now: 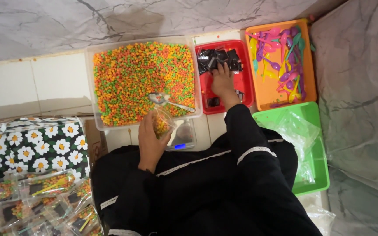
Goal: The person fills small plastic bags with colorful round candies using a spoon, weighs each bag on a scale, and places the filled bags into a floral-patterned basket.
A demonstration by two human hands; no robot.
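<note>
while left hand (150, 139) grips a filled clear bag (162, 122), right hand (222, 81) closes on black packets (217, 59) beneath it

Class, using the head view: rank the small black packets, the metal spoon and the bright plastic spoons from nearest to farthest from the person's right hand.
From the right hand:
1. Small black packets, in the red tray, touching the fingers.
2. Metal spoon, left, lying on the coloured pellets.
3. Bright plastic spoons, right, in the orange tray; nearly level with the metal spoon.
</note>
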